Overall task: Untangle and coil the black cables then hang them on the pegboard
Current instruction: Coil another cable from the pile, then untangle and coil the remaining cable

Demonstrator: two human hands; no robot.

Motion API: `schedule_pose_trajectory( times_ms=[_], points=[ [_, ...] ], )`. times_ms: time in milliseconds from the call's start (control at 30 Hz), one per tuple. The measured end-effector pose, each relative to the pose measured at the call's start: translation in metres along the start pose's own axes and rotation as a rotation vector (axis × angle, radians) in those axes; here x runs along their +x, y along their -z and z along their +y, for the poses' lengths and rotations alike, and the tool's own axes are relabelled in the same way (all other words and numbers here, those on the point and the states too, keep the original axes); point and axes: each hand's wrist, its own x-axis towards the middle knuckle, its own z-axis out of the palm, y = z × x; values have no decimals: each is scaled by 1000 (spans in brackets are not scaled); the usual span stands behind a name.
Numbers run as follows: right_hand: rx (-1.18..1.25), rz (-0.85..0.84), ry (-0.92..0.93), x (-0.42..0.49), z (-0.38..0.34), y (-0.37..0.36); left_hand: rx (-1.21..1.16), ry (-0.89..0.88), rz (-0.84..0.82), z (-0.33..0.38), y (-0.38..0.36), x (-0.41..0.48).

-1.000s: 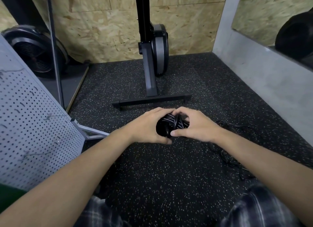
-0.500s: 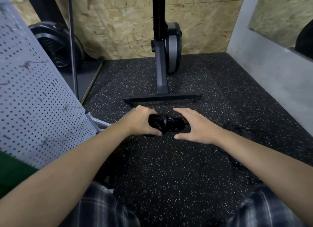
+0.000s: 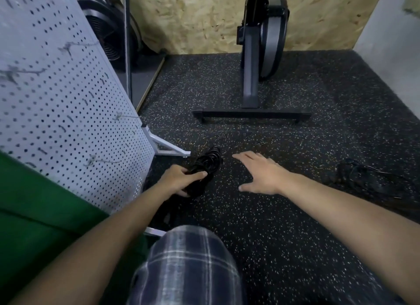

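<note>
- We see the left hand [image 3: 179, 179] gripping the coiled cable [image 3: 208, 162], fingers and thumb clamped round it, low down, just beside the pegboard [image 3: 56, 100];
- the right hand [image 3: 261, 173] hovers near the coil without touching it, fingers spread, holding nothing;
- a tangled cable [image 3: 363, 179] lies on the floor [image 3: 272, 225], well off right.

matt speckled rubber floor [image 3: 284, 213], perforated grey metal pegboard [image 3: 56, 113], rough chipboard wall [image 3: 204, 20]
</note>
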Motion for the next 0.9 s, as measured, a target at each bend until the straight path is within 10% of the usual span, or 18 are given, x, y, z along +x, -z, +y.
schedule_pose_trajectory(
  times_ms=[433, 900],
  points=[
    [46, -100, -62, 76, 2, -83, -152, 187, -63, -87, -94, 90],
    [129, -169, -244, 67, 60, -107, 612, 29, 68, -91, -136, 100]
  ],
)
